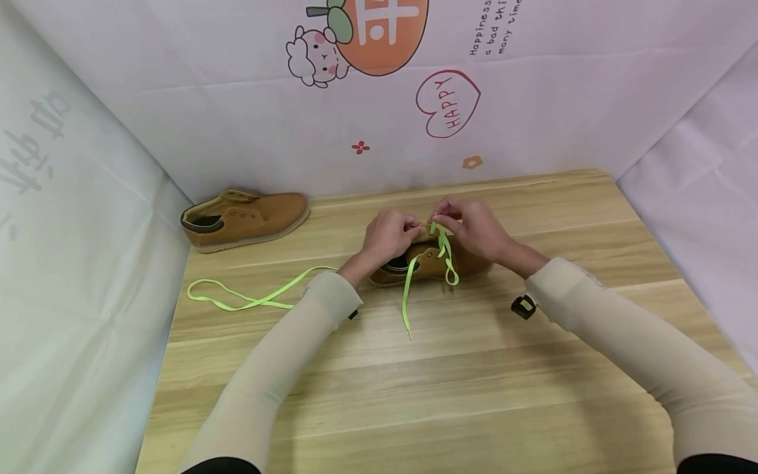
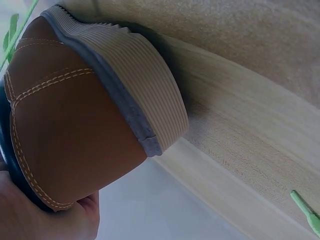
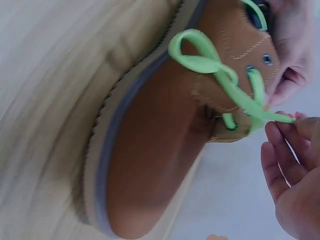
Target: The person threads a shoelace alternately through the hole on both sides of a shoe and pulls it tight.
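Note:
A brown low-cut shoe (image 1: pixel 474 263) stands on the wooden table with its toe to the right. Bright green lace (image 3: pixel 240 95) runs through some of its eyelets, with one loose end hanging over the near side and a loop at the front. My left hand (image 1: pixel 387 236) pinches the far eyelet flap of the shoe near the opening. Between thumb and fingertips, my right hand (image 1: pixel 474 227) holds a green lace end just above the flap. In the right wrist view the lace is taut between flap and fingertips. The shoe's heel (image 2: pixel 75 135) fills the left wrist view.
Another brown shoe (image 1: pixel 254 220), without a lace, stands at the table's back left. A loose green lace (image 1: pixel 254 301) lies in a loop before it, partly hidden by my left sleeve. White printed cloth (image 1: pixel 237 131) hangs behind the wooden table (image 1: pixel 414 401).

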{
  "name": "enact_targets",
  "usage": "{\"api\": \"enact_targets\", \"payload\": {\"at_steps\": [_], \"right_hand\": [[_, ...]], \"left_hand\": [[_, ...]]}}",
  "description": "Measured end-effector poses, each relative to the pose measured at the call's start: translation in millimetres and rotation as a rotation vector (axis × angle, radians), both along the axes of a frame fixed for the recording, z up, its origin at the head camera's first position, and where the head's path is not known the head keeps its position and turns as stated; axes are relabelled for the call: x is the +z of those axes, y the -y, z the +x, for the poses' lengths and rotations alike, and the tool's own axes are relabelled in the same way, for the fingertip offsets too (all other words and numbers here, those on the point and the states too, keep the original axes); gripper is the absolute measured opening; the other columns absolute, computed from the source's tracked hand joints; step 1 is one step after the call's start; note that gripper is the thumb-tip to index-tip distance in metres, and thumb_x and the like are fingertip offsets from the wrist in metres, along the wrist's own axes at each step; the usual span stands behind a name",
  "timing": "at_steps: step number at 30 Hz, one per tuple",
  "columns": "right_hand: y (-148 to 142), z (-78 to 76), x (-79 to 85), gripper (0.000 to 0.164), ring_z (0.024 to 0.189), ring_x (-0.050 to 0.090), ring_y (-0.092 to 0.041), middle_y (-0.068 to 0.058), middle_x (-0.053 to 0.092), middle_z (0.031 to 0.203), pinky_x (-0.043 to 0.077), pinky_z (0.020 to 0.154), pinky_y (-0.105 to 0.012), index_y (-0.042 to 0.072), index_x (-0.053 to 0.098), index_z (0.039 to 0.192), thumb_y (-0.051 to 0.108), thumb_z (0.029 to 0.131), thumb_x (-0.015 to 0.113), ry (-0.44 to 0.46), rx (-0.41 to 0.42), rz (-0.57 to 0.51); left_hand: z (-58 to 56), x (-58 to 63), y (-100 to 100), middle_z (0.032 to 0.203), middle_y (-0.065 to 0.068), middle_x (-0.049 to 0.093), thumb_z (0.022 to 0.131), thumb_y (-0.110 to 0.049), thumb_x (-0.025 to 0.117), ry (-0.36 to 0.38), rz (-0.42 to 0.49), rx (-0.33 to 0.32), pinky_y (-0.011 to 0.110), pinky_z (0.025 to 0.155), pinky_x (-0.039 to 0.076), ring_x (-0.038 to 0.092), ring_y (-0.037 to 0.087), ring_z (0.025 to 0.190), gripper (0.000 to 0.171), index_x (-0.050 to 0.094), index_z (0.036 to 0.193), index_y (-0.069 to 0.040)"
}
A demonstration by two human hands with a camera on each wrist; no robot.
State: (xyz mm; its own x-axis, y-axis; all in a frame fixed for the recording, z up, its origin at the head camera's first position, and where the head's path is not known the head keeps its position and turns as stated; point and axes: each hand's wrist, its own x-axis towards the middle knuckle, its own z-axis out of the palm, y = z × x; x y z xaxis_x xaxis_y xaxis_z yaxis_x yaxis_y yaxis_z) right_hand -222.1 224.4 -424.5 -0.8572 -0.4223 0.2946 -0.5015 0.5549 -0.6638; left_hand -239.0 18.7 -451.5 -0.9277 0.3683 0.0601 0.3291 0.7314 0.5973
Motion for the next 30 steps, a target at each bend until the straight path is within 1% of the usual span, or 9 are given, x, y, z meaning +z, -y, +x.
{"api": "enact_targets", "payload": {"at_steps": [3, 6, 9, 12, 16, 20, 25, 28, 30], "right_hand": [[2, -0.2, 6.4, 0.006, 0.093, 0.077, -0.03, -0.015, 0.078, 0.101, 0.061, 0.082, -0.03, -0.004, 0.069, 0.105, 0.001, 0.103, 0.067, 0.01, -0.034, -0.061], [5, -0.5, 15.7, 0.006, 0.085, 0.074, -0.018, -0.015, 0.078, 0.099, 0.06, 0.078, -0.024, -0.004, 0.067, 0.105, 0.001, 0.103, 0.066, 0.003, -0.053, -0.097], [9, -1.7, 27.1, 0.006, 0.078, 0.07, -0.007, -0.016, 0.078, 0.096, 0.059, 0.074, -0.02, -0.005, 0.068, 0.104, 0.001, 0.102, 0.067, -0.023, -0.061, -0.123], [14, -2.3, 39.6, 0.006, 0.075, 0.068, -0.003, -0.016, 0.078, 0.095, 0.057, 0.072, -0.016, -0.005, 0.068, 0.104, 0.0, 0.102, 0.068, -0.058, -0.064, -0.143], [21, -0.3, 55.2, 0.007, 0.077, 0.072, -0.008, -0.016, 0.078, 0.096, 0.057, 0.073, -0.016, -0.006, 0.067, 0.104, 0.0, 0.1, 0.07, -0.087, -0.058, -0.151], [30, 4.1, 68.1, 0.008, 0.079, 0.076, -0.017, -0.014, 0.078, 0.095, 0.058, 0.073, -0.017, -0.005, 0.068, 0.103, 0.001, 0.099, 0.072, -0.103, -0.06, -0.158], [39, 14.3, 80.4, 0.008, 0.076, 0.077, -0.02, -0.011, 0.079, 0.091, 0.057, 0.072, -0.017, -0.003, 0.072, 0.101, 0.002, 0.097, 0.076, -0.191, -0.026, -0.099], [45, 20.0, 85.2, 0.007, 0.075, 0.076, -0.02, -0.011, 0.078, 0.091, 0.057, 0.072, -0.019, -0.002, 0.074, 0.1, 0.002, 0.096, 0.077, -0.251, 0.003, -0.047], [49, 22.9, 88.1, 0.007, 0.076, 0.075, -0.021, -0.011, 0.078, 0.091, 0.056, 0.073, -0.021, -0.002, 0.074, 0.1, 0.002, 0.096, 0.077, -0.269, 0.014, -0.031]], "left_hand": [[0.6, -0.5, 0, 0.084, -0.008, 0.077, 0.102, -0.032, 0.074, -0.009, 0.003, -0.003, 0.027, 0.062, 0.044, 0.064, 0.011, 0.073, 0.016, 0.086, 0.102, -0.022], [1.0, -1.0, 0, 0.086, -0.009, 0.078, 0.102, -0.032, 0.074, -0.022, 0.0, -0.01, 0.028, 0.064, 0.046, 0.066, 0.01, 0.076, 0.016, 0.086, 0.102, -0.022], [1.1, -1.9, 0, 0.088, -0.009, 0.078, 0.102, -0.032, 0.074, -0.037, -0.006, -0.021, 0.03, 0.066, 0.047, 0.066, 0.01, 0.077, 0.016, 0.086, 0.102, -0.022], [1.1, -2.8, 0, 0.091, -0.009, 0.079, 0.102, -0.033, 0.073, -0.06, -0.011, -0.026, 0.031, 0.066, 0.047, 0.066, 0.01, 0.076, 0.017, 0.087, 0.1, -0.023], [1.7, -3.5, 0, 0.092, -0.01, 0.08, 0.102, -0.031, 0.073, -0.082, -0.006, -0.028, 0.03, 0.064, 0.046, 0.064, 0.01, 0.073, 0.017, 0.087, 0.098, -0.024], [2.5, -3.5, 0, 0.081, -0.008, 0.076, 0.103, -0.03, 0.073, -0.095, -0.006, -0.044, 0.029, 0.062, 0.042, 0.06, 0.011, 0.069, 0.017, 0.087, 0.096, -0.024], [1.9, -4.9, 0, 0.079, -0.011, 0.074, 0.101, -0.033, 0.073, -0.119, -0.018, -0.051, 0.027, 0.059, 0.039, 0.056, 0.01, 0.066, 0.017, 0.087, 0.094, -0.026], [1.4, -6.2, 1, 0.065, -0.008, 0.06, 0.101, -0.033, 0.073, -0.14, -0.016, -0.064, 0.027, 0.055, 0.034, 0.047, 0.01, 0.061, 0.028, 0.079, 0.077, -0.02], [1.2, -7.1, 2, 0.06, -0.006, 0.047, 0.101, -0.032, 0.074, -0.155, -0.008, -0.075, 0.027, 0.054, 0.03, 0.041, 0.011, 0.06, 0.039, 0.066, 0.066, -0.018]]}}
